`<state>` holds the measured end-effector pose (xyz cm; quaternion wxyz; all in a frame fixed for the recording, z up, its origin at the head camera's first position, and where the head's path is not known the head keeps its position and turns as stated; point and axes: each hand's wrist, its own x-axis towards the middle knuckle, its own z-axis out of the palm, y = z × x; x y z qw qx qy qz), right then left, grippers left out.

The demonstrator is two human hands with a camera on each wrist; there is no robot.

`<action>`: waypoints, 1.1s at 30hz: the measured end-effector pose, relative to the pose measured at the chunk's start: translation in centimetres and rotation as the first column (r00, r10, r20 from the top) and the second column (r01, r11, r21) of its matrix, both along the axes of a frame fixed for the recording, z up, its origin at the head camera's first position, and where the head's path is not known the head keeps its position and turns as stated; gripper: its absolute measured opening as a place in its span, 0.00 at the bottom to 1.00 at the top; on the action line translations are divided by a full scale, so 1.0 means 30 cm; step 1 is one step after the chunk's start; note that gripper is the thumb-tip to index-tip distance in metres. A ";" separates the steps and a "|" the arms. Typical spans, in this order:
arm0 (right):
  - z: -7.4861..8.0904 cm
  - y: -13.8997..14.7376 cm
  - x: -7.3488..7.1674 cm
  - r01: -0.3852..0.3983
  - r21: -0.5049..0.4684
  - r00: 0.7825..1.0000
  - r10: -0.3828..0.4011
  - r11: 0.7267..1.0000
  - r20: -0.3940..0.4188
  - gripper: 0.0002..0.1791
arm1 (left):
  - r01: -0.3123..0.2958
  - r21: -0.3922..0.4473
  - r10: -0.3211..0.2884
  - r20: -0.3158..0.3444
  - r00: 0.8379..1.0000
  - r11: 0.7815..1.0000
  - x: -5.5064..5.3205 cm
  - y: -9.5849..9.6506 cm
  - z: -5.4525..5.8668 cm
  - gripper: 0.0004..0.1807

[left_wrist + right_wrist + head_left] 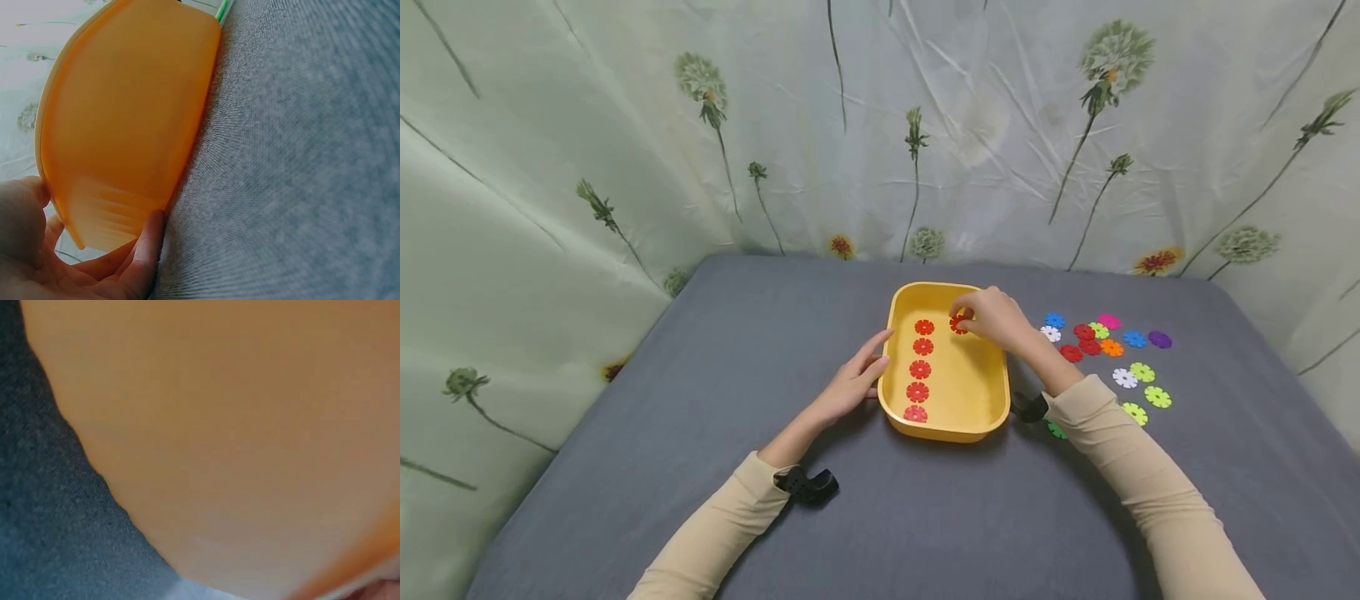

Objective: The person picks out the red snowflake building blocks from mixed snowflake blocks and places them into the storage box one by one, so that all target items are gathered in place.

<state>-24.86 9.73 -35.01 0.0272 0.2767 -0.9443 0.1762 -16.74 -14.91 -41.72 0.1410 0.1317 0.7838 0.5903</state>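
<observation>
Tray (962,392) in all three views

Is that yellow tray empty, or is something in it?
Not empty: the yellow tray holds five red discs lined up along its left side, and the right hand pinches a sixth disc near the far end.

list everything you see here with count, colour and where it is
tray: 1, yellow, on the table
column discs: 5, red, along the tray's left side
pinched disc: 1, red, at the tray's far right
loose discs, all right of the tray:
red: 3
lime: 4
blue: 2
white: 2
pink: 1
orange: 1
purple: 1
green: 1, partly hidden
table: 1, grey, beneath everything
curtain: pale, plant print, behind the table
wrist bands: 2, black, one per wrist
sleeves: 2, beige, on the forearms
left hand: 1, bare, gripping the tray's left side
right hand: 1, bare, pinching the red disc
</observation>
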 end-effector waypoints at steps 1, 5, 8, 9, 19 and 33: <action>0.001 -0.003 -0.004 -0.007 0.019 1.000 0.007 1.000 0.000 0.07 | 0.001 -0.002 -0.001 -0.004 1.000 1.000 -0.002 0.002 0.001 0.27; -0.007 -0.016 -0.018 -0.025 0.087 1.000 0.026 0.996 -0.007 0.06 | 0.008 -0.009 -0.008 -0.004 1.000 1.000 0.001 0.003 0.003 0.28; -0.017 -0.024 -0.026 -0.021 0.107 1.000 0.021 0.994 0.000 0.04 | 0.018 -0.021 -0.018 0.005 1.000 1.000 0.018 0.006 0.035 0.29; -0.019 -0.026 -0.030 -0.019 0.113 1.000 0.018 0.993 0.005 0.04 | 0.020 -0.023 -0.020 0.009 1.000 1.000 0.025 0.007 0.049 0.29; -0.045 -0.033 -0.065 -0.019 0.172 1.000 0.019 0.985 0.004 0.06 | 0.016 -0.033 -0.015 0.023 1.000 0.999 0.051 0.013 0.102 0.29; -0.060 -0.043 -0.063 0.012 0.228 0.998 0.004 0.974 -0.067 0.07 | 0.021 -0.027 -0.020 0.029 0.999 0.999 0.053 0.011 0.108 0.29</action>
